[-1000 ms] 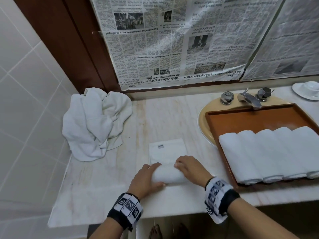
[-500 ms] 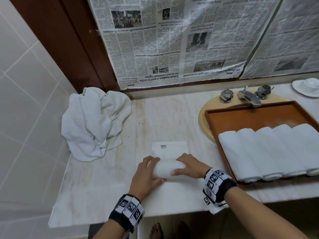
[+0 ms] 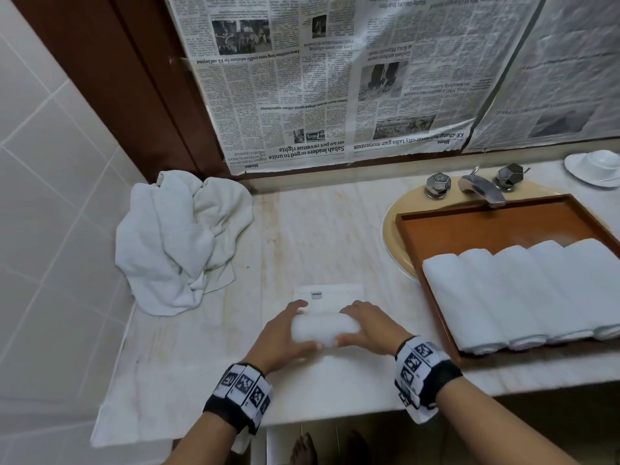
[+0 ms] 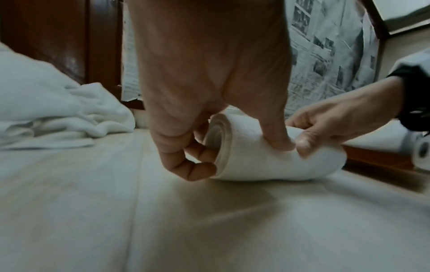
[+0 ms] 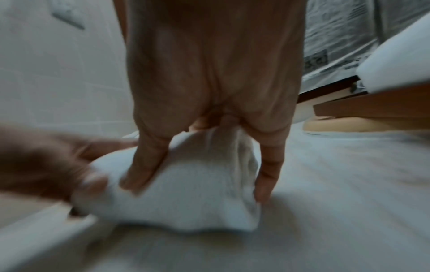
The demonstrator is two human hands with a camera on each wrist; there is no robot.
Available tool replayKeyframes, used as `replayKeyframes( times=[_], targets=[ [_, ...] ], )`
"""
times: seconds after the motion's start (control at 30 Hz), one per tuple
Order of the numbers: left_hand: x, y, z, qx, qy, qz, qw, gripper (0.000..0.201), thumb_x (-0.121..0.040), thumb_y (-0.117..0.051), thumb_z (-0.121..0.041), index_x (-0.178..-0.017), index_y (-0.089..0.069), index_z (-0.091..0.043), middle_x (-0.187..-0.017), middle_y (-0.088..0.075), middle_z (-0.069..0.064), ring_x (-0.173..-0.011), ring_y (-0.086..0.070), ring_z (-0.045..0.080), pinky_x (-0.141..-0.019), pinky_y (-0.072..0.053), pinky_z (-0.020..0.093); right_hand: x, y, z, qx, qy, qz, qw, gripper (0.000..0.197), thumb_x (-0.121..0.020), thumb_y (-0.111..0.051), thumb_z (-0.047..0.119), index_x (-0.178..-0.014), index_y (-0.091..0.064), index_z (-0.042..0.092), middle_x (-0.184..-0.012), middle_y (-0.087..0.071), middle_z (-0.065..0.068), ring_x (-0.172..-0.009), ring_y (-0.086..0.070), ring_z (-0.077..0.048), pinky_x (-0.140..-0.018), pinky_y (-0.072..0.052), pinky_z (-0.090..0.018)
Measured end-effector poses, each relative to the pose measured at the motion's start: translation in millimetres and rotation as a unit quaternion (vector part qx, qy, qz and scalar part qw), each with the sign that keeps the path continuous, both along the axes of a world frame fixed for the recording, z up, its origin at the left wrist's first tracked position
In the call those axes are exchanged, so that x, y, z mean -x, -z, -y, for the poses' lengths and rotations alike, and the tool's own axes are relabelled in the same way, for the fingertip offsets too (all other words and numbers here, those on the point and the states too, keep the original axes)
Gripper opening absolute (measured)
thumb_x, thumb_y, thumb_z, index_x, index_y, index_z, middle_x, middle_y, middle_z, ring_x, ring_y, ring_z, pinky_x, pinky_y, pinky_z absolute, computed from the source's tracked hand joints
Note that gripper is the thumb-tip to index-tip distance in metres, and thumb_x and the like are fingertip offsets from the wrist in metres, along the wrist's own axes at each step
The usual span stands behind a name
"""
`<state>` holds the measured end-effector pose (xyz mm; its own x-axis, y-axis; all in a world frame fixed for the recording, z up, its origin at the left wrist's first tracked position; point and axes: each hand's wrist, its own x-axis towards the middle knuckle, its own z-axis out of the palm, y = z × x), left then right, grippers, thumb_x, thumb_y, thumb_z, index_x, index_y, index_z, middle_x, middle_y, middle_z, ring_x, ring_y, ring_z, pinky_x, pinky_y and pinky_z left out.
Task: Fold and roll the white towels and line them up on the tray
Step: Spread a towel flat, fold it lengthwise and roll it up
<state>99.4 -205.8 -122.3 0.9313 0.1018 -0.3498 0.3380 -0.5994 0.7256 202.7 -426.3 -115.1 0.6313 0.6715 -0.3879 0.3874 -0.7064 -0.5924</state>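
- Towel (image 3: 323,327), white, part-rolled: lay on the marble counter (image 3: 318,229) near its front edge, the rolled portion towards the person, the flat remainder with a small sewn label extending away.
- Left hand (image 3: 281,337): fingers curled round the left end of the roll, thumb pressed on top; spiral of layers visible at that end in the left wrist view.
- Right hand (image 3: 369,327): gripped the right end of the same roll, thumb on the near side, fingers over the far side.
- Tray (image 3: 486,226), brown wood: set over the sink basin (image 3: 394,236), to the right of the roll.
- Rolled towels (image 3: 523,293), at least five: side by side, touching, in the tray's near half.
- Heap of unfolded towels (image 3: 181,239): rear left of the counter, against the tiled wall.
- Tap (image 3: 483,189), two faceted knobs: behind the tray.
- Newspaper sheets (image 3: 335,78): covering the wall above.
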Motion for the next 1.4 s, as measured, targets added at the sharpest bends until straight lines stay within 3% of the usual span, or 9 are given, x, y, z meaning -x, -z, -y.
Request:
replayKeyframes(
  times=[0.23, 0.37, 0.5, 0.73, 0.83, 1.03, 1.17, 1.3, 1.4],
  targets=[
    [18, 5, 7, -0.002, 0.004, 0.033, 0.999, 0.062, -0.064, -0.081, -0.061, -0.117, -0.053, -0.049, -0.114, -0.060, -0.015, -0.105, -0.056, 0.004, -0.090, -0.045, 0.026, -15, -1, 9, -0.023, 0.026, -0.118, 0.992, 0.060, -0.074, -0.063, 0.072, -0.078, -0.062, 0.013, -0.082, -0.063, -0.002, -0.075, -0.057, -0.012, -0.071, -0.040, -0.031],
    [7, -5, -1, 0.036, 0.016, -0.048, 0.998, 0.059, -0.064, -0.083, -0.063, -0.114, -0.062, -0.041, -0.109, -0.066, -0.018, -0.101, -0.060, 0.000, -0.086, -0.049, 0.023, 13, 6, 16, -0.021, 0.019, 0.111, 0.993, 0.076, -0.084, -0.028, 0.079, -0.121, -0.062, 0.021, -0.122, -0.059, 0.003, -0.113, -0.054, -0.019, -0.090, -0.045, -0.037],
    [0, -11, -1, 0.023, 0.008, -0.083, 0.996, 0.053, -0.068, -0.080, -0.065, -0.110, -0.063, -0.036, -0.105, -0.062, -0.018, -0.095, -0.058, -0.003, -0.076, -0.043, 0.017, 35, 20, 14, 0.005, -0.034, 0.270, 0.962, 0.079, -0.080, -0.040, 0.072, -0.139, -0.049, 0.020, -0.132, -0.052, 0.000, -0.121, -0.051, -0.025, -0.084, -0.049, -0.040],
    [22, 3, 17, -0.194, 0.033, 0.067, 0.978, 0.080, -0.077, -0.059, -0.077, -0.145, -0.034, -0.045, -0.142, -0.031, -0.014, -0.122, -0.037, 0.016, -0.094, -0.046, 0.037, -10, -3, -11, 0.085, -0.069, 0.065, 0.992, 0.066, -0.081, -0.063, 0.064, -0.133, -0.050, 0.027, -0.125, -0.053, 0.002, -0.118, -0.046, -0.019, -0.094, -0.042, -0.039],
    [20, 5, 18, -0.148, 0.008, 0.052, 0.988, 0.076, -0.080, -0.063, -0.070, -0.146, -0.035, -0.042, -0.142, -0.035, -0.011, -0.127, -0.035, 0.017, -0.100, -0.042, 0.038, -20, -6, -12, 0.064, -0.067, -0.019, 0.996, 0.061, -0.077, -0.064, 0.067, -0.120, -0.059, 0.025, -0.116, -0.062, 0.003, -0.106, -0.056, -0.020, -0.091, -0.045, -0.038],
    [-8, -3, -3, -0.053, 0.009, -0.023, 0.998, 0.077, -0.060, -0.067, -0.078, -0.127, -0.057, -0.041, -0.118, -0.055, -0.006, -0.115, -0.052, 0.016, -0.090, -0.039, 0.026, 17, 6, 3, 0.015, -0.023, 0.167, 0.985, 0.081, -0.082, -0.038, 0.073, -0.144, -0.036, 0.022, -0.142, -0.039, 0.004, -0.132, -0.034, -0.020, -0.101, -0.038, -0.038],
    [-16, -4, -6, -0.081, 0.023, -0.068, 0.994, 0.089, -0.057, -0.061, -0.081, -0.134, -0.055, -0.036, -0.140, -0.040, -0.003, -0.131, -0.037, 0.023, -0.111, -0.034, 0.039, 13, 2, 4, 0.023, -0.029, 0.126, 0.991, 0.085, -0.081, -0.061, 0.063, -0.149, -0.028, 0.025, -0.146, -0.033, 0.005, -0.135, -0.027, -0.019, -0.103, -0.039, -0.039],
    [-25, -20, -3, -0.095, 0.073, -0.105, 0.987, 0.064, -0.082, -0.066, -0.065, -0.131, -0.056, -0.025, -0.124, -0.058, 0.000, -0.109, -0.054, 0.018, -0.089, -0.043, 0.031, -12, -13, -10, 0.069, -0.027, 0.022, 0.997, 0.086, -0.077, -0.070, 0.059, -0.146, -0.035, 0.022, -0.141, -0.041, 0.001, -0.130, -0.034, -0.021, -0.106, -0.037, -0.040],
    [-29, -28, -1, -0.103, 0.116, -0.151, 0.976, 0.066, -0.080, -0.069, -0.066, -0.126, -0.058, -0.021, -0.119, -0.065, 0.000, -0.104, -0.059, 0.018, -0.083, -0.045, 0.028, -21, -19, -13, 0.121, -0.057, -0.011, 0.991, 0.081, -0.068, -0.074, 0.066, -0.134, -0.048, 0.026, -0.125, -0.050, 0.002, -0.120, -0.045, -0.021, -0.100, -0.042, -0.041]
  ],
)
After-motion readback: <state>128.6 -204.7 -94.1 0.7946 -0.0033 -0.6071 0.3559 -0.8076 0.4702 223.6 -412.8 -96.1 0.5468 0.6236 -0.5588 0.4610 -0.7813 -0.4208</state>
